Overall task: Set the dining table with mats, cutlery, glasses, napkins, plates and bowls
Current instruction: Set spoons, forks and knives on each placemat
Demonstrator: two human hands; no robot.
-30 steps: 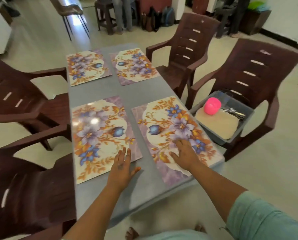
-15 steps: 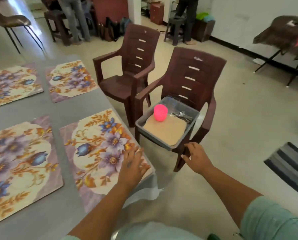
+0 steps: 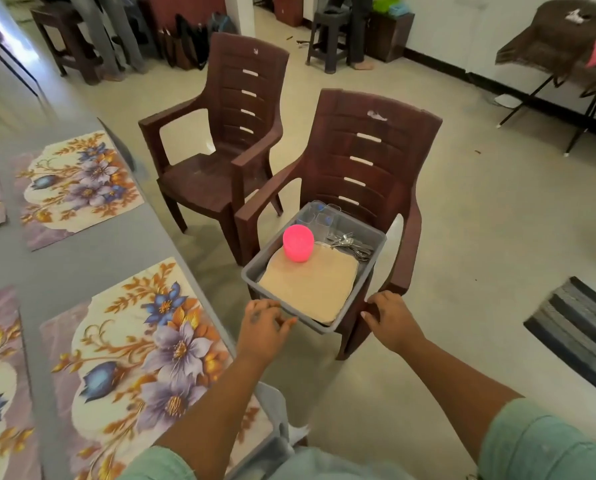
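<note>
I see: grey bin (image 3: 369,271) on brown chair (image 3: 376,161); left hand (image 3: 262,327) loosely curled at its near rim, grip unclear; right hand (image 3: 390,320) curled at the chair's front, holding nothing that I can make out.

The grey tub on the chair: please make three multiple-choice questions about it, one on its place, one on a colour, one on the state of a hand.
1. Where does the grey tub stand?
A. on the table
B. on the seat of the nearer chair
C. on the floor

2. What colour is the cup in the tub?
A. pink
B. green
C. white

3. What is the left hand doing?
A. holding a fork
B. lying flat on a mat
C. reaching to the tub's near edge, holding nothing

Answers: 1 B, the chair's arms flank the tub. 2 A, it is bright pink. 3 C, its fingers are beside the rim.
</note>
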